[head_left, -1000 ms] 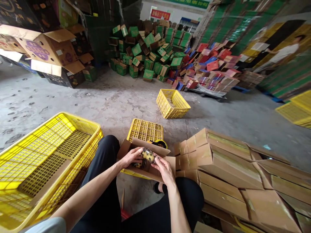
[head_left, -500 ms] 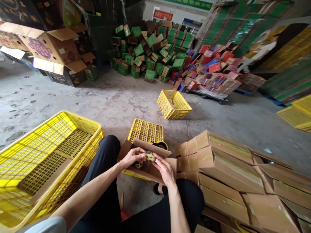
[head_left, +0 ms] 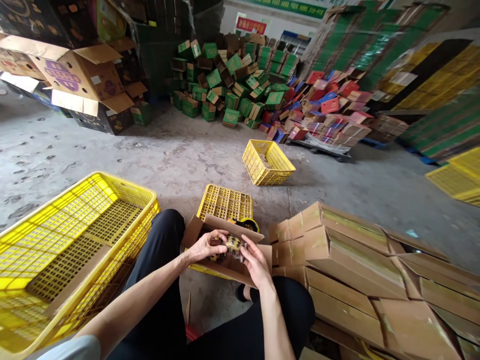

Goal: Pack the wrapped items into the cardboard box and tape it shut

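A small bundle in clear plastic wrap (head_left: pixel 235 243), patterned yellow and black, lies between my two hands. My left hand (head_left: pixel 209 246) grips its left end, and the fingers of my right hand (head_left: pixel 255 259) close on the other end. Just beneath is an open cardboard box (head_left: pixel 240 274) between my knees, its flaps spread. Inside it, below my left hand, similar yellow-and-black bundles (head_left: pixel 216 258) partly show. The box rests on a yellow crate, mostly covered by it. What exactly the bundle contains is too small to tell.
A long yellow crate (head_left: pixel 153 197) stands at my left. Stacked folded cardboard (head_left: pixel 356 260) lies to my right. Ahead are an upturned yellow crate (head_left: pixel 227 200) with a tape dispenser (head_left: pixel 249 225), and another yellow crate (head_left: pixel 268 175). Green boxes (head_left: pixel 230 117) are heaped farther back.
The bundle has turned in my fingers and shows a broader side. Both hands stay over the box with slightly shifted fingers. A blurred person at the back right is gone from view.
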The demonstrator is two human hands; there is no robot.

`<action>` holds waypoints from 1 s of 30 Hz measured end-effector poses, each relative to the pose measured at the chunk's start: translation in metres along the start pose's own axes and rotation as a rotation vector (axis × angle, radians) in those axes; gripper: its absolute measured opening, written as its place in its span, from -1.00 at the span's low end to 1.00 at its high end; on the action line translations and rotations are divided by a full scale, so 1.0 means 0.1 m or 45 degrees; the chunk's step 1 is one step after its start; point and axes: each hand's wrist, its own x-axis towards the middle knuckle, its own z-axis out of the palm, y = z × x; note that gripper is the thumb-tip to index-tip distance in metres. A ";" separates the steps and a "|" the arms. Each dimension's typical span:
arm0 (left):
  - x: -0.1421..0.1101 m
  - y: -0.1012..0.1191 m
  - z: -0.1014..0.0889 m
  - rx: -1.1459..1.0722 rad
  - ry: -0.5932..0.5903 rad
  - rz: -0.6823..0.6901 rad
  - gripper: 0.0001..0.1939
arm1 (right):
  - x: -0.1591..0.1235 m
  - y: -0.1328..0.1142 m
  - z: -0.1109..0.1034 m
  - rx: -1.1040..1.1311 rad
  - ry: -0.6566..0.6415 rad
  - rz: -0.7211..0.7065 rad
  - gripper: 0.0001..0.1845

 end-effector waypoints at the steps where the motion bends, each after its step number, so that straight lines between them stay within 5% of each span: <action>1: 0.00 0.00 0.00 -0.013 0.050 -0.015 -0.41 | -0.01 -0.01 0.01 -0.005 -0.001 -0.021 -0.35; 4: 0.03 0.01 -0.01 -0.042 0.201 -0.136 -0.21 | -0.03 -0.03 0.03 -0.034 -0.007 -0.055 -0.43; 8: 0.05 -0.01 -0.03 -0.012 0.163 -0.240 -0.29 | -0.04 -0.04 0.05 -0.064 -0.046 -0.095 -0.51; 24: 0.06 -0.10 -0.05 -0.052 0.118 -0.067 -0.45 | -0.02 0.00 0.07 -0.168 -0.166 -0.060 -0.36; 30: 0.06 -0.09 -0.08 -0.103 0.187 -0.193 -0.15 | 0.00 0.01 0.04 -0.246 -0.081 -0.180 -0.29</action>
